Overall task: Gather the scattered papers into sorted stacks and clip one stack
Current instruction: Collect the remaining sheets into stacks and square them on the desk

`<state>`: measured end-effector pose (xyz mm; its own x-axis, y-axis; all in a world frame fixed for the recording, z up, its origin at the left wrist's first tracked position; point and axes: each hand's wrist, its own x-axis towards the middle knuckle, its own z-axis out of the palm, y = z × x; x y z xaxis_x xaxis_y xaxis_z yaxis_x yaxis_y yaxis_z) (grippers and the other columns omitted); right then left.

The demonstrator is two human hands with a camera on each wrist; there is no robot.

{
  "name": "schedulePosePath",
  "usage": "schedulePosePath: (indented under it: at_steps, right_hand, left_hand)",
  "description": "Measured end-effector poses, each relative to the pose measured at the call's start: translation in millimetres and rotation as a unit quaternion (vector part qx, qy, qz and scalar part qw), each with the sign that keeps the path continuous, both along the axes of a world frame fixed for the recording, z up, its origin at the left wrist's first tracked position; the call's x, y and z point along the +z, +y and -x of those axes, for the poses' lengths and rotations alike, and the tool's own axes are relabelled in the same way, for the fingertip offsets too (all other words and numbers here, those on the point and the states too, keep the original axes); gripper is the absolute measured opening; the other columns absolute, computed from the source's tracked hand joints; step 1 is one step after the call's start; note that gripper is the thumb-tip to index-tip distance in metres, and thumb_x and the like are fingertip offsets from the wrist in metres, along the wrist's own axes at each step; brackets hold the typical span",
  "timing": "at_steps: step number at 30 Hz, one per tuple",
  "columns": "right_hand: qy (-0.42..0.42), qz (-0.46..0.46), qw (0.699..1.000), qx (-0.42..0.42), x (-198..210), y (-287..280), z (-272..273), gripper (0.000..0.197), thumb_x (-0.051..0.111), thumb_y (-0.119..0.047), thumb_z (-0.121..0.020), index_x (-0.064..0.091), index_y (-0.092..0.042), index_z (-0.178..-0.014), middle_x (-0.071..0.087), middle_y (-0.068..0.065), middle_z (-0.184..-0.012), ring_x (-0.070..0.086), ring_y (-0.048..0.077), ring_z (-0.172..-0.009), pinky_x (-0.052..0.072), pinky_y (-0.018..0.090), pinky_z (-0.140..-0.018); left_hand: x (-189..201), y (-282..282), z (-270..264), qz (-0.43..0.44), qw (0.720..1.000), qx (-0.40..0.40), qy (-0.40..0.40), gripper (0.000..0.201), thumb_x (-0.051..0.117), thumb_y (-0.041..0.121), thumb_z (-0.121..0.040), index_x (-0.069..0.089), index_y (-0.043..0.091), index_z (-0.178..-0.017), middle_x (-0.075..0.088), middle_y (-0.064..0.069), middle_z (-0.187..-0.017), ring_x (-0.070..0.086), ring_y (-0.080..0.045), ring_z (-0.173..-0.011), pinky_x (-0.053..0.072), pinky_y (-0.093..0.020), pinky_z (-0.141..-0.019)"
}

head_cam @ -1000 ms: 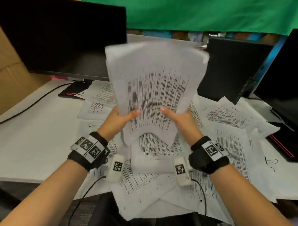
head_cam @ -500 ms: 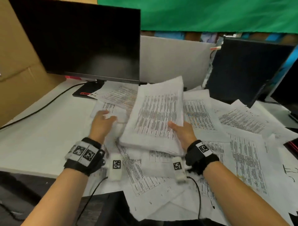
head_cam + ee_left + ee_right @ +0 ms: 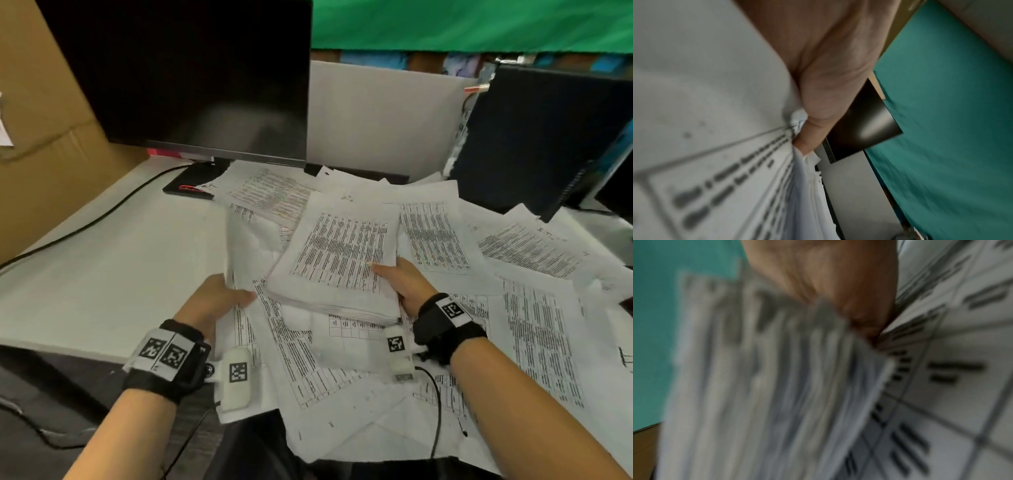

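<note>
Papers: thick white printed stack (image 3: 337, 260) pinched at its near right corner by right hand (image 3: 406, 286), now lowered flat onto the desk litter instead of upright in both hands. Left hand (image 3: 214, 299) has let go, grips loose white sheets (image 3: 239, 246) beside it. Gathering continues; nothing clipped.

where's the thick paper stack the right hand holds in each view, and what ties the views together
Head: the paper stack lies centre, its near right corner gripped by the right hand.
Left wrist: cannot tell; papers there are blurred.
Right wrist: blurred sheets fill the centre.
Shared landmark: green cloth.
</note>
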<state>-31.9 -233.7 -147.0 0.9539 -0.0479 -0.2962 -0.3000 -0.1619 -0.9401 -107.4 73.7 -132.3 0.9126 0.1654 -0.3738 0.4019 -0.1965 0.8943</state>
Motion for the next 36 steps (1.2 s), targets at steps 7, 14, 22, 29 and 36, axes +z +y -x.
schedulePosePath:
  at_steps: [7,14,22,29,36]
  right_hand:
    - [0.008,0.004,1.0,-0.01,-1.0,-3.4,1.0,0.034,0.059,-0.01,-0.096,0.054,0.001,-0.128,0.066,0.017,-0.12,0.064,0.033,-0.109,0.051,0.045,-0.095]
    - [0.001,0.008,0.999,0.033,10.9,-2.8,9.4,0.032,0.056,-0.012,-0.098,0.05,-0.005,-0.128,0.066,0.007,-0.107,0.063,0.022,-0.096,0.05,0.039,-0.089]
    - [-0.114,0.036,0.979,0.166,89.5,3.3,53.6,0.053,0.066,-0.031,-0.09,0.045,-0.023,-0.139,0.059,-0.01,-0.134,0.055,0.008,-0.124,0.047,0.033,-0.104]
    - [-0.056,-0.22,0.96,0.166,109.0,18.6,68.3,0.052,0.042,-0.067,-0.088,0.058,-0.03,-0.119,0.075,-0.006,-0.108,0.07,0.01,-0.102,0.057,0.033,-0.085]
    - [-0.056,-0.03,0.989,0.136,87.1,20.7,51.0,0.026,0.062,-0.025,-0.094,0.064,-0.005,-0.111,0.07,0.008,-0.087,0.066,0.01,-0.061,0.056,0.022,-0.058]
  left_hand:
    - [76.6,-6.3,15.8,-0.304,0.919,0.054,-0.248,0.011,0.057,0.006,-0.089,0.064,0.003,-0.097,0.06,-0.007,-0.085,0.059,-0.025,-0.078,0.038,-0.024,-0.055]
    - [195.4,5.2,34.1,-0.311,0.794,0.087,-0.516,0.005,0.061,0.03,-0.088,0.058,0.032,-0.085,0.07,0.002,-0.085,0.066,-0.009,-0.078,0.046,-0.017,-0.062]
    - [191.8,-14.6,-12.6,-0.116,0.826,0.104,-0.542,0.03,0.068,0.028,-0.086,0.067,0.006,-0.106,0.07,-0.007,-0.106,0.069,-0.015,-0.097,0.057,-0.032,-0.083]
    - [155.9,-41.4,-47.4,-0.229,0.825,0.177,-0.486,0.023,0.059,0.022,-0.092,0.066,0.001,-0.098,0.068,-0.007,-0.094,0.062,-0.017,-0.082,0.04,-0.002,-0.063]
    - [152.3,-38.3,-57.5,-0.284,0.806,0.189,-0.484,0.034,0.041,0.026,-0.101,0.062,0.0,-0.105,0.065,-0.012,-0.101,0.058,-0.025,-0.091,0.031,-0.008,-0.069]
